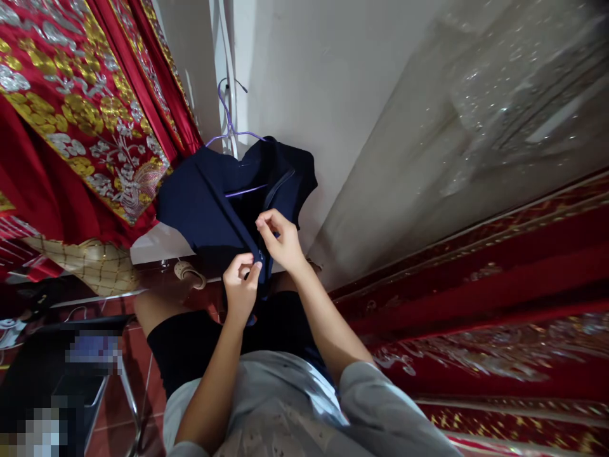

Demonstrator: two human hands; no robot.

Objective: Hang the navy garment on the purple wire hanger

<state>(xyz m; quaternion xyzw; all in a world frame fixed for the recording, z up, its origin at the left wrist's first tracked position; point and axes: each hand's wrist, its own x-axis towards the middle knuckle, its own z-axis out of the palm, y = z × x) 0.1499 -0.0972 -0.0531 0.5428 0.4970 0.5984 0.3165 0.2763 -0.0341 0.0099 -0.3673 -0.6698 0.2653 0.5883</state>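
A dark navy jacket-like garment (pixel 204 197) hangs in front of me on a thin purple wire hanger (pixel 229 127), its front falling apart at the neck. Low on the front edge, my left hand (pixel 241 285) pinches the fabric between thumb and fingers. Just above and to the right, my right hand (pixel 281 240) is closed in a pinch, close to the opposite front edge. Whatever its fingertips hold, if anything, is too small to make out. The lower part of the garment hangs down between my knees, partly hidden by my hands.
Red cloth with gold and silver embroidery (pixel 80 127) hangs at the left. More red embroidered fabric (pixel 476 279) runs along the right, below clear plastic sheeting (pixel 504 101). A beige clog (pixel 189 274) lies on the floor. A black seat (pixel 33 362) with metal legs stands at lower left.
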